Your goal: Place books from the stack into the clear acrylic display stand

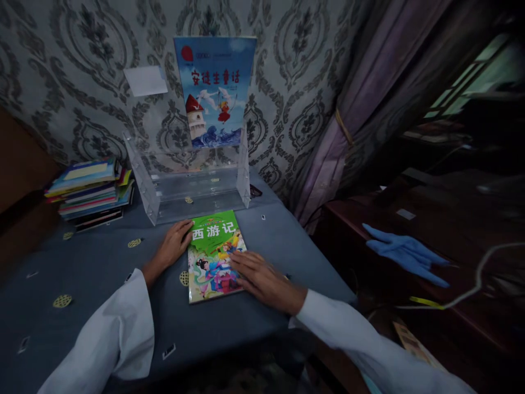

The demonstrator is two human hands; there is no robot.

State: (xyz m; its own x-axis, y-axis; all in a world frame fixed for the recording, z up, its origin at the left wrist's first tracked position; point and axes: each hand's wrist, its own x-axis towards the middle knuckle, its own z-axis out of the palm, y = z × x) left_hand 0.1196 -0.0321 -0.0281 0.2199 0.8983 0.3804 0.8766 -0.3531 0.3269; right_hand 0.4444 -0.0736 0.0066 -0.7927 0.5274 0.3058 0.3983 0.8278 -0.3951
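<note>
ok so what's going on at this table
A person has both bare hands at a glossy green-topped picture book lying on the blue-grey tablecloth. The left hand is at its upper left edge; the right hand is over its right side. Behind it, a blue picture book stands in a clear plastic rack, with a stack of colourful books to the left.

The scene is viewed by one head-worn camera, pointed forward and down across the worktop toward the patterned wall. The left hand and right hand are seen close by, from above and behind; the dim far right is framed too, though it can hardly be made out.
</note>
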